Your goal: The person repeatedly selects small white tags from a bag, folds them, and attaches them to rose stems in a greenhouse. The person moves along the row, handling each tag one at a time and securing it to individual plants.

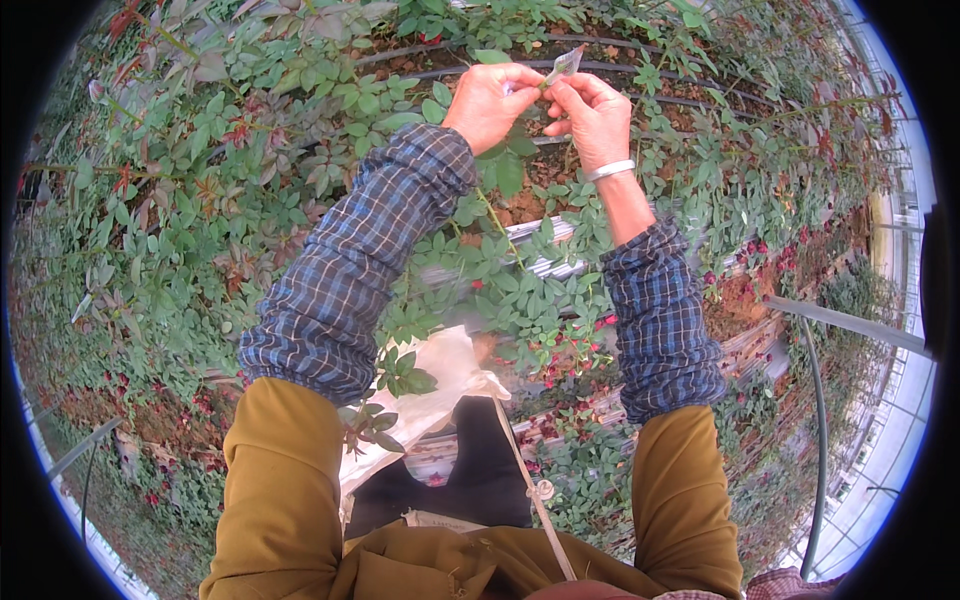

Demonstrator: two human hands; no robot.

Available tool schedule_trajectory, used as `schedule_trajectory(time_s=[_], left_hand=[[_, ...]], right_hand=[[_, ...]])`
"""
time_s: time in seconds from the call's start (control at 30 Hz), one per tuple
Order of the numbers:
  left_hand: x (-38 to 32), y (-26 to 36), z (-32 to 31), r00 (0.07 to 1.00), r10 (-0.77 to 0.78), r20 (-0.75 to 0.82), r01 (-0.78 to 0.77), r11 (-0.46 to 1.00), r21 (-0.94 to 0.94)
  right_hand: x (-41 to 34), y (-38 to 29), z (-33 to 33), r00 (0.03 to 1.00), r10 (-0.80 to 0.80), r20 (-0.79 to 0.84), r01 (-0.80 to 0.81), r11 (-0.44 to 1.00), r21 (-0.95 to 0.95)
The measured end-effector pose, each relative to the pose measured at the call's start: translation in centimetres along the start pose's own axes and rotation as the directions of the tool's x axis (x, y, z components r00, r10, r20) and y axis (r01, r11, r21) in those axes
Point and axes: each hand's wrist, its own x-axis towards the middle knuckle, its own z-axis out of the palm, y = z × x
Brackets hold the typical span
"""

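Note:
A rose bud [565,63] in a pale mesh sleeve points up and to the right at the top of the view. My left hand [491,101] pinches just below it on the left, thumb and forefinger together. A bit of something whitish shows inside that hand, too hidden to name. From the right, the thumb and fingers of my right hand [596,120] close on the base of the same bud, and a pale bangle [610,170] circles that wrist. Rose leaves [508,172] hang beneath the hands. The stem under the bud is mostly covered by my fingers.
Dense rose bushes [180,187] surround me, with another sleeved bud [97,91] at upper left. Dark irrigation hoses [600,67] cross the soil. A whitish cloth bag [427,367] hangs at my waist by a cord [525,465]. A metal bar [847,322] juts in at right.

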Motion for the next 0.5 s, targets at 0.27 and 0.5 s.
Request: schedule_trajectory(time_s=[0.27,0.5], left_hand=[[-1.2,1.4,0.7,0.973,0.211,-0.091,-0.165,0.918,0.359],[-1.4,2.5,1.1,0.943,0.326,-0.068,-0.243,0.813,0.528]], right_hand=[[-0.3,0.3,0.1,0.991,-0.135,-0.015,0.127,0.962,-0.243],[-0.6,0.6,0.3,0.984,-0.16,-0.076,0.14,0.966,-0.217]])
